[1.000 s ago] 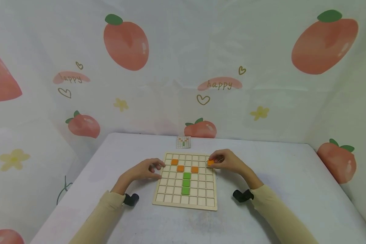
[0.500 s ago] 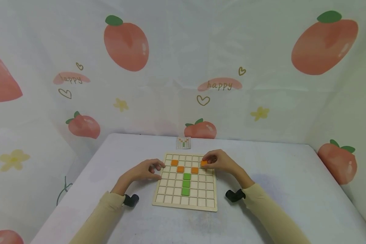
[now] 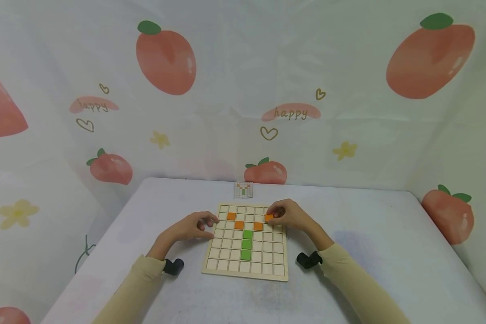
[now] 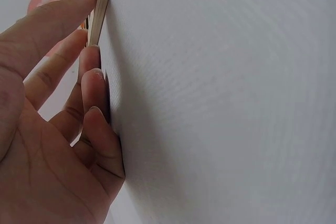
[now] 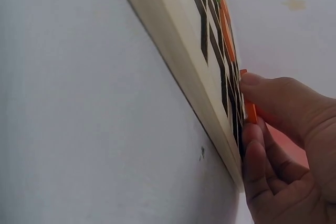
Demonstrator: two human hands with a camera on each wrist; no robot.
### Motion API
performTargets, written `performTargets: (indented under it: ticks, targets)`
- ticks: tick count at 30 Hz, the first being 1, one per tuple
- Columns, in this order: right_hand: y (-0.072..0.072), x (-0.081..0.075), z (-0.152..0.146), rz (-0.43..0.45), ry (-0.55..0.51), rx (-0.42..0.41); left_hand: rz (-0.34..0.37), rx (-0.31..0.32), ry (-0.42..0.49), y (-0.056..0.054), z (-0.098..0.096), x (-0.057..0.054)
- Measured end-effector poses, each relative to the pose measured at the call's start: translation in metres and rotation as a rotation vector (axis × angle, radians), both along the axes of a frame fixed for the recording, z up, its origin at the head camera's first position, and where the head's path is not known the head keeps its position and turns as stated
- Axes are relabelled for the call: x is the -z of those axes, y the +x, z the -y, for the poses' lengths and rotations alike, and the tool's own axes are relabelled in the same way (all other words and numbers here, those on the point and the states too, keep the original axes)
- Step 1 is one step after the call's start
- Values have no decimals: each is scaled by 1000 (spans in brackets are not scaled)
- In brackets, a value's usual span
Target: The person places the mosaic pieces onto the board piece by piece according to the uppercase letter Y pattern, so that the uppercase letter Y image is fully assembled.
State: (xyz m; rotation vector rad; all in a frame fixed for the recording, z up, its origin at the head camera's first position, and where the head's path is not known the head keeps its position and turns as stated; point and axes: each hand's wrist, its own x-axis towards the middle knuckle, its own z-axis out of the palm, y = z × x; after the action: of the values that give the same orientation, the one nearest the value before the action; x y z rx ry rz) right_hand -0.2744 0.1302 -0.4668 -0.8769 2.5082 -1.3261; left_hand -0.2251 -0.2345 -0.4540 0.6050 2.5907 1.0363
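My right hand (image 3: 293,217) pinches an orange square tile (image 3: 269,219) between thumb and fingers over the second row from the back of the wooden grid board (image 3: 245,275), toward its right side. In the right wrist view, the orange tile (image 5: 251,110) is tilted against the grid and partly hidden by the thumb. Three other orange tiles lie in the grid, such as the one at far left (image 3: 231,216). Below them, three green tiles (image 3: 247,244) form a column. At the board's left edge my left hand (image 3: 188,227) rests, its thumb and fingertips touching the wooden rim (image 4: 103,11).
Behind the board lies a small card (image 3: 243,190) printed with a grid and coloured squares. The white table (image 3: 218,301) meets a fruit-patterned cloth (image 3: 214,126) at the back and sides. Each wrist carries a black camera (image 3: 174,266).
My right hand has moved left with the orange tile, from the board's right edge column to one column further in. The left hand has stayed at the board's edge.
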Motion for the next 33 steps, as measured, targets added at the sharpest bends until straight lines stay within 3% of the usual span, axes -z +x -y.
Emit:
performTargets:
  ticks: [22, 33]
  targets:
    - [3, -3, 6, 24, 50, 67, 6, -9, 5, 1, 0, 0]
    - [3, -4, 7, 2, 63, 59, -5, -4, 2, -1, 1, 2]
